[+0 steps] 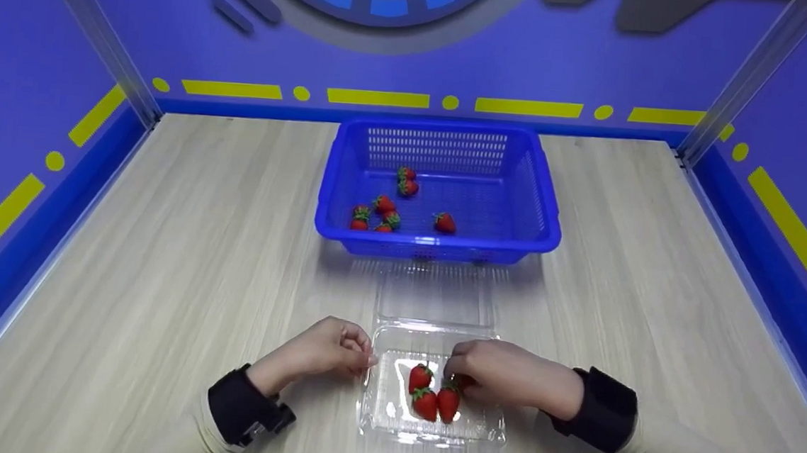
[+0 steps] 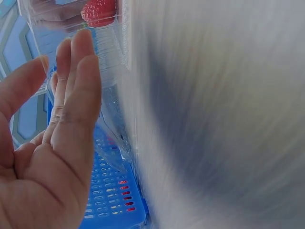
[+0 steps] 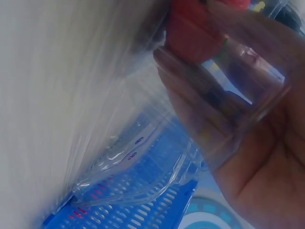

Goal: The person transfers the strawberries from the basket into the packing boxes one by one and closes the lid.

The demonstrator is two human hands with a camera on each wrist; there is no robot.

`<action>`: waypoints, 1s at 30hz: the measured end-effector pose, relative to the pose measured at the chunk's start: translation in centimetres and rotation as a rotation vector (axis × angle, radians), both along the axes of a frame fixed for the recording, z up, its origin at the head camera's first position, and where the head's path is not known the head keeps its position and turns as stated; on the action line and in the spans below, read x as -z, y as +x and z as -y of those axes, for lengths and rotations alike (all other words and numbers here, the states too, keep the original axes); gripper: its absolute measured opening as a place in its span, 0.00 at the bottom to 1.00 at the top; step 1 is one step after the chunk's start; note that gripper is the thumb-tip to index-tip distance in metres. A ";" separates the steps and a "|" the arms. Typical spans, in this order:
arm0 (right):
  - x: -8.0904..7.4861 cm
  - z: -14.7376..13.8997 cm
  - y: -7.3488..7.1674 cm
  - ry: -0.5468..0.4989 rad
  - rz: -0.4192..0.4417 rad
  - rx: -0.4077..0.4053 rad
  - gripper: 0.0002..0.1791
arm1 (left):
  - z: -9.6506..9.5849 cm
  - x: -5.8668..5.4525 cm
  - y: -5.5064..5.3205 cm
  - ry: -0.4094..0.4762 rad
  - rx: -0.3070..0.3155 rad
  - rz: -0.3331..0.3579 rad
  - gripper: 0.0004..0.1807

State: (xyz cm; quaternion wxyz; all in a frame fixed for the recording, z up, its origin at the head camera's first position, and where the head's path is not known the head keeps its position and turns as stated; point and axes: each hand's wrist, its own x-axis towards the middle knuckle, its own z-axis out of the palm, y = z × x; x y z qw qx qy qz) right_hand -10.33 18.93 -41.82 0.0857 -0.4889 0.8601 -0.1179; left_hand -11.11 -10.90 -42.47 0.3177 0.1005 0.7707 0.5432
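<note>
A clear plastic clamshell box point(image 1: 389, 424) lies unfolded on the table, its lid point(image 1: 433, 303) laid back toward the basket. Three red strawberries point(image 1: 424, 403) with green leaves sit grouped in its base. My right hand point(image 1: 507, 376) reaches over the right wall and pinches another strawberry point(image 3: 193, 33) low inside, seen through the plastic in the right wrist view. From the head view that berry is mostly hidden under the fingers. At the left rim, my left hand point(image 1: 324, 352) has its fingertips right at the edge; the left wrist view shows the fingers extended and the thumb apart.
A blue slotted basket point(image 1: 438, 242) stands behind the clamshell, close to its lid. Several strawberries point(image 1: 384, 204) lie in it, mostly on the left, with one point(image 1: 445, 222) nearer the middle. Blue panels point(image 1: 259, 53) with yellow dashes wall the wooden table point(image 1: 196, 240).
</note>
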 end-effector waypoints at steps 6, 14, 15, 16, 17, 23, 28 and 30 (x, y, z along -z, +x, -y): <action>-0.5 0.4 -0.3 0.039 0.086 0.005 0.09 | 0.0 0.3 0.1 -0.009 -0.009 -0.014 0.06; -0.7 0.5 -0.2 0.088 0.101 0.014 0.14 | 0.1 -0.2 0.5 -0.131 0.056 -0.213 0.10; -0.7 0.5 -0.1 0.095 0.104 0.023 0.15 | 0.1 -0.3 0.6 -0.155 0.069 -0.239 0.11; -0.8 0.5 -0.1 0.103 0.103 0.029 0.14 | 0.1 -0.5 0.7 -0.183 0.082 -0.264 0.12; -0.9 0.5 0.0 0.106 0.098 0.029 0.14 | 0.1 -0.6 0.8 -0.209 0.093 -0.288 0.12; -2.5 0.1 0.4 0.086 0.006 0.001 0.13 | 0.9 -2.3 1.2 -0.350 0.165 -0.420 0.15; -5.5 -0.7 0.1 0.054 0.000 0.008 0.15 | 2.2 -6.2 0.9 -0.423 0.269 -0.520 0.20; -7.0 -1.3 -0.3 0.010 0.014 0.010 0.15 | 2.7 -8.3 0.8 -0.417 0.272 -0.555 0.22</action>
